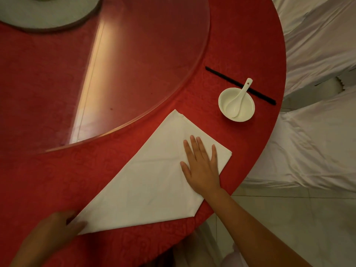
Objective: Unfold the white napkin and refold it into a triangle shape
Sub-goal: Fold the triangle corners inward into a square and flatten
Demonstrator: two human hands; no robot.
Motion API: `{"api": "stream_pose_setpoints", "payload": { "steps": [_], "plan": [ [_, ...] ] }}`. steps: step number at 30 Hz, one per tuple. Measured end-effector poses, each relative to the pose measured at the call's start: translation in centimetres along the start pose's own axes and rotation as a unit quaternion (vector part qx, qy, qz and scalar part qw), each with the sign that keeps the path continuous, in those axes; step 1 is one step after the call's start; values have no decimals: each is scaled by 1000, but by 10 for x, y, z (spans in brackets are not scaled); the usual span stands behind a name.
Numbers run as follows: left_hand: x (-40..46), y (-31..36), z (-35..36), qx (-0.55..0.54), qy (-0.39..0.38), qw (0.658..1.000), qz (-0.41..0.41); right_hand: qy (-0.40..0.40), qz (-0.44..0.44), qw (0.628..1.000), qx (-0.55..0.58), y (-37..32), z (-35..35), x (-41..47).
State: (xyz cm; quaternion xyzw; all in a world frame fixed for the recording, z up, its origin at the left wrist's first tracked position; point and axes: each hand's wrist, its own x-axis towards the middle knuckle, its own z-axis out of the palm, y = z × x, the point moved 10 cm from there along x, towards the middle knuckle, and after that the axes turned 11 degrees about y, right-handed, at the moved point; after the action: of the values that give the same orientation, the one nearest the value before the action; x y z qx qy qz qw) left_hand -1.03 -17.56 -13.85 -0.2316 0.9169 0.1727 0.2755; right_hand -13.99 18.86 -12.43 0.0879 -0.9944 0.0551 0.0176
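The white napkin point(152, 180) lies flat on the red tablecloth point(57, 180), folded into a long shape with a point at the near left and a corner at the far right. My right hand point(200, 164) rests palm down on its right part, fingers spread. My left hand point(57, 226) pinches the napkin's near-left tip between thumb and fingers.
A small white bowl point(244, 112) with a white spoon point(239, 95) stands to the right, beside black chopsticks point(223, 76). A glass turntable point(134, 64) covers the table's middle. White-covered chairs point(317, 141) stand past the table's right edge.
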Motion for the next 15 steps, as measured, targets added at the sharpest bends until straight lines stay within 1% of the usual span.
{"api": "stream_pose_setpoints", "payload": {
  "steps": [2, 4, 6, 8, 10, 13, 15],
  "plan": [
    [1, -3, -6, -9, -21, 1000, 20, -1, 0, 1000, 1, 0, 0, 0],
    [-1, 8, -21, -73, -21, 996, 36, 1, -1, 1000, 3, 0, -1, 0],
    [-3, 31, -42, -143, 3, 988, 50, 0, 0, 1000, 8, -1, -3, -1],
    [-5, 69, -62, -216, 31, 972, 85, -6, 1, 1000, 9, -1, -3, -1],
    [-11, 114, -72, -283, 28, 951, 122, -10, 3, 1000, 7, 0, -3, -1],
    [-20, 172, -72, -330, 12, 929, 170, -10, 4, 1000, 0, 0, -2, 0],
    [-23, 198, -67, -349, 0, 920, 177, -8, 6, 1000, 1, 0, -1, -1]
  ]
}}
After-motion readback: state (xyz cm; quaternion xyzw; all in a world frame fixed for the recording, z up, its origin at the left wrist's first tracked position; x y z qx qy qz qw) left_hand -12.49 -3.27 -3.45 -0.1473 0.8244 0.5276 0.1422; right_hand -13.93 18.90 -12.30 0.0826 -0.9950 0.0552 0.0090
